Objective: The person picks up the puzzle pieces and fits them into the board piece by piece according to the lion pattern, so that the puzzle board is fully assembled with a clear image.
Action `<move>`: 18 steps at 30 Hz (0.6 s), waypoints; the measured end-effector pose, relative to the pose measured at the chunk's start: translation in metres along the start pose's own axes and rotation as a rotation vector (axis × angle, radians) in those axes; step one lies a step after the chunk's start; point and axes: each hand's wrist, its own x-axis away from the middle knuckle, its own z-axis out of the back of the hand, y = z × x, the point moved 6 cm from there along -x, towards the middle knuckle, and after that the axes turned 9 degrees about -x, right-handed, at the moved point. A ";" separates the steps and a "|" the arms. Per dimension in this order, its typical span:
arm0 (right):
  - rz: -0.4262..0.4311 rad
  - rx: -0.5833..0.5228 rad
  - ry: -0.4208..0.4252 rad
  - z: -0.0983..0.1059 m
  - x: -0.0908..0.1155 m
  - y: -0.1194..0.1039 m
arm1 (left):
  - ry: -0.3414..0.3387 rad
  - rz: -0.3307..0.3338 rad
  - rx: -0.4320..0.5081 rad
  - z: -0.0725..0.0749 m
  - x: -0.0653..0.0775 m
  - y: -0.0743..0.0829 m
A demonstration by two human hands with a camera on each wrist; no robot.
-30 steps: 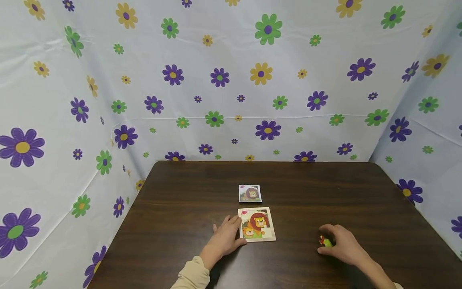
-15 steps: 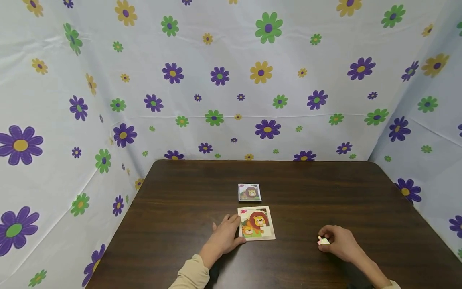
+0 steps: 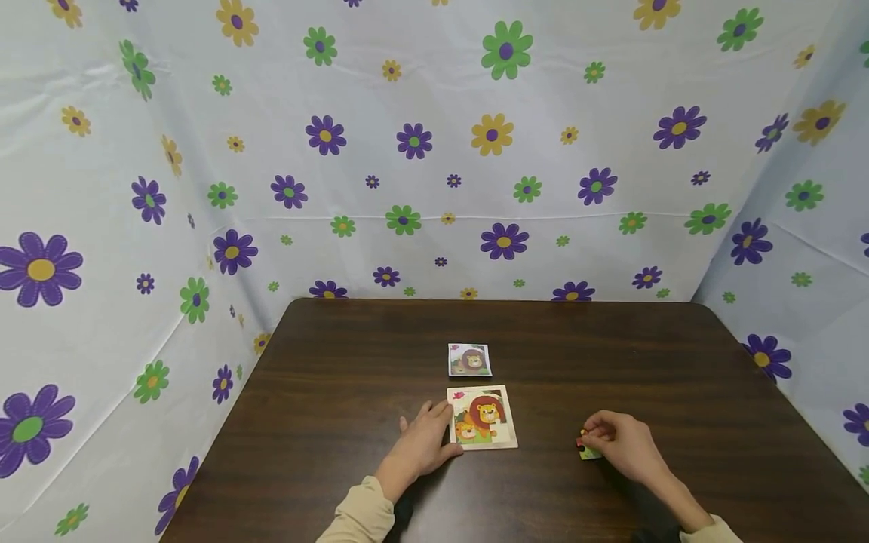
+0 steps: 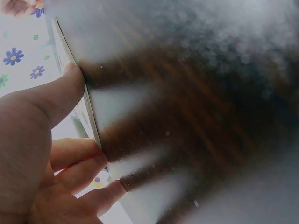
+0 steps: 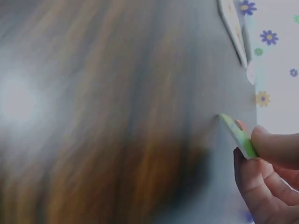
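Note:
A wooden jigsaw puzzle board (image 3: 483,445) with a lion picture lies on the table, a pale gap at its lower right. My left hand (image 3: 422,445) rests at the board's left side, fingers fairly straight. In the left wrist view, the thumb (image 4: 70,86) and fingertips of that hand touch the board's edge. Off to the right, my right hand (image 3: 627,445) pinches a puzzle piece (image 3: 588,450) between thumb and fingers, apart from the board. The right wrist view shows this piece (image 5: 239,135) tilted, its green printed face partly visible.
A small printed card (image 3: 469,360) with the same lion picture lies just behind the board. Both lie on a dark wood-grain table (image 3: 353,354). A white flowered cloth (image 3: 434,249) stands behind the table and along both sides.
My right hand has moved slightly left with the puzzle piece. The piece showed a pale side half a second ago and now shows its coloured side. The left hand stays in place.

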 end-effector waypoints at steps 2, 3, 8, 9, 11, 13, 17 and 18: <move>0.009 -0.031 0.007 -0.002 -0.005 -0.006 | 0.004 -0.003 -0.001 0.001 0.000 0.000; 0.023 -0.038 0.010 -0.004 -0.007 -0.010 | 0.006 -0.004 -0.001 0.002 0.000 0.000; 0.103 -0.053 0.020 -0.012 -0.017 -0.031 | 0.017 -0.013 -0.011 0.003 0.000 0.000; 0.110 -0.057 0.021 -0.014 -0.018 -0.034 | 0.019 -0.015 -0.013 0.003 0.000 0.001; 0.109 -0.084 0.026 -0.019 -0.021 -0.038 | 0.020 -0.018 -0.013 0.003 0.000 0.001; 0.099 -0.121 0.033 -0.023 -0.023 -0.041 | 0.018 -0.018 -0.011 0.002 0.000 0.001; 0.069 -0.176 0.051 -0.029 -0.029 -0.043 | 0.016 -0.019 -0.009 0.002 0.000 0.002; 0.067 -0.176 0.051 -0.031 -0.030 -0.044 | 0.015 -0.020 -0.010 0.003 0.000 0.002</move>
